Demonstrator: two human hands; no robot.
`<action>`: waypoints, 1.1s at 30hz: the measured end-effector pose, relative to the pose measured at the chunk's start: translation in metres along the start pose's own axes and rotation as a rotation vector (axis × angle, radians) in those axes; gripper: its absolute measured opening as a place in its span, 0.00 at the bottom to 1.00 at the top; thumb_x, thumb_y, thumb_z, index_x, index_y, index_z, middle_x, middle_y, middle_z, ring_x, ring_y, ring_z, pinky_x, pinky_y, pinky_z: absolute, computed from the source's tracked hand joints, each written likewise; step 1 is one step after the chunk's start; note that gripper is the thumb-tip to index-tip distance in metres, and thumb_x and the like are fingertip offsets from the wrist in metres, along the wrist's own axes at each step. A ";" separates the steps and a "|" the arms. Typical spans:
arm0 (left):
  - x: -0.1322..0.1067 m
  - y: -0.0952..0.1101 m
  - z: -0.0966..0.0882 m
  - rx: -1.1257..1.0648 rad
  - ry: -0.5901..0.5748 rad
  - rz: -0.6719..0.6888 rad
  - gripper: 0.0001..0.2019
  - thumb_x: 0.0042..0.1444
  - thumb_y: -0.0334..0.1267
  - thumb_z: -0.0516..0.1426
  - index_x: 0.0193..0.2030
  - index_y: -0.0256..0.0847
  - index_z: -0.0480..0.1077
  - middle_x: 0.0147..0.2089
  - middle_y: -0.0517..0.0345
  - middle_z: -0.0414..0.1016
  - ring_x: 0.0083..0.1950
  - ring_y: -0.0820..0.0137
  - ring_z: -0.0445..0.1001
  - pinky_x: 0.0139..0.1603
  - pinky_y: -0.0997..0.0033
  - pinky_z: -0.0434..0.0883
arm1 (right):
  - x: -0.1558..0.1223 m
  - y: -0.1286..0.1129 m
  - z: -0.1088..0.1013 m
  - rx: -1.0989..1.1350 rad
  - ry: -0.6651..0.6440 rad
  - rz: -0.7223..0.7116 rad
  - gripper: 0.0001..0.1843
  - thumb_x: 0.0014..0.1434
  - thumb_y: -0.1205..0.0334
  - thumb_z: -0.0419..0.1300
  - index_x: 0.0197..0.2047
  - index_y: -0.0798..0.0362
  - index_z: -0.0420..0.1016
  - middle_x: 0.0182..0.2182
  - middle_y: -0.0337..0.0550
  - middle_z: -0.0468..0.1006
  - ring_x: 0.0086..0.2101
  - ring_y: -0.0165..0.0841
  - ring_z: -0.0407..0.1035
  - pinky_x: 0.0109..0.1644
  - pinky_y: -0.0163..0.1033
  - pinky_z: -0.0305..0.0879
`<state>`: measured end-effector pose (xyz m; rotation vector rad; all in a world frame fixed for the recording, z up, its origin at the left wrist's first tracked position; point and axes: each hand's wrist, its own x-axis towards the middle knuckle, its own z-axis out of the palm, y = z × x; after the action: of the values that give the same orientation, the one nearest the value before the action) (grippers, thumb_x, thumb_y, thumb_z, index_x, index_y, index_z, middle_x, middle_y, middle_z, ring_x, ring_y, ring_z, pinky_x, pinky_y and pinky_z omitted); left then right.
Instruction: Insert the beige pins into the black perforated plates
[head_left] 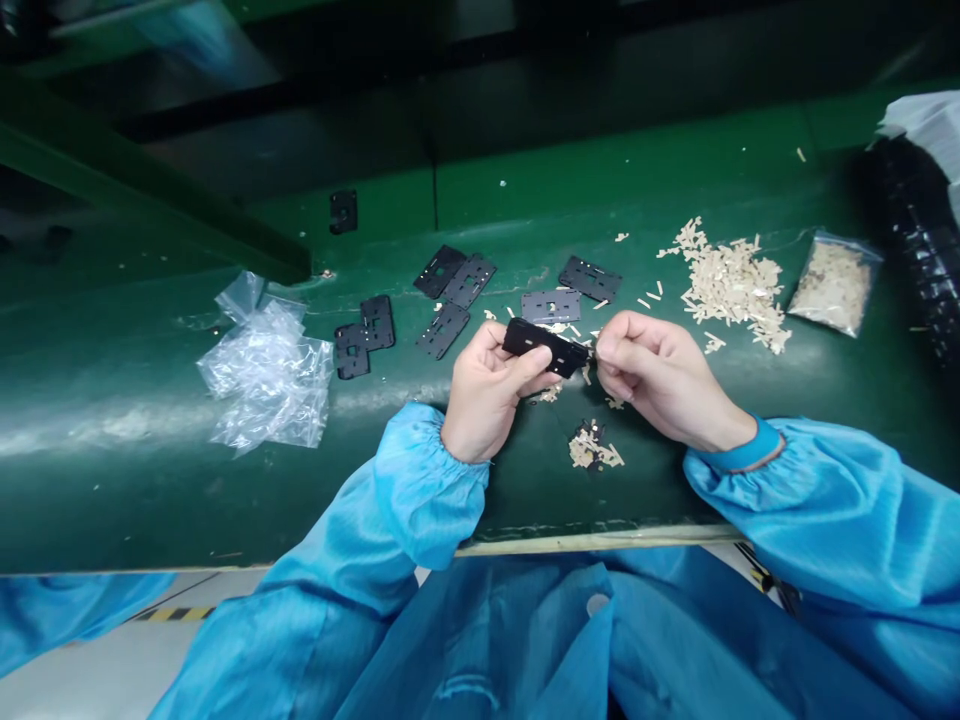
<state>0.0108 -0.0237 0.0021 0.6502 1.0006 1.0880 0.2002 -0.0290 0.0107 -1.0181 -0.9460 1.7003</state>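
The left hand [484, 395] and the right hand [660, 375] were both closed on one black metal plate [544, 345], above the green counter [150, 480] and near its front edge. Eight other black plates [470, 280] lay on the counter, ahead of the hands. A pile of beige strips [735, 285] and one filled bag [834, 285] were toward the right end; one crumpled clear plastic bag [266, 375] lay toward the left.

The person's bare left hand [484, 395] and bare right hand [666, 378] are raised close together, their curled fingers [622, 345] pinching toward each other. Both forearms [427, 490], covered by loose light-blue sleeves with gathered cuffs, angle inward from either side, wrists slightly bent.
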 end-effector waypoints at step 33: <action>-0.004 -0.001 0.004 -0.115 0.016 -0.037 0.23 0.47 0.39 0.74 0.40 0.40 0.64 0.37 0.67 0.77 0.35 0.79 0.80 0.37 0.80 0.82 | -0.004 0.010 0.011 0.130 -0.107 0.109 0.12 0.64 0.59 0.66 0.32 0.52 0.69 0.20 0.31 0.65 0.20 0.24 0.56 0.25 0.35 0.47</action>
<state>0.0145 -0.0273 0.0041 0.5291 0.9529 1.1114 0.1883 -0.0375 0.0068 -0.9150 -0.8481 1.8974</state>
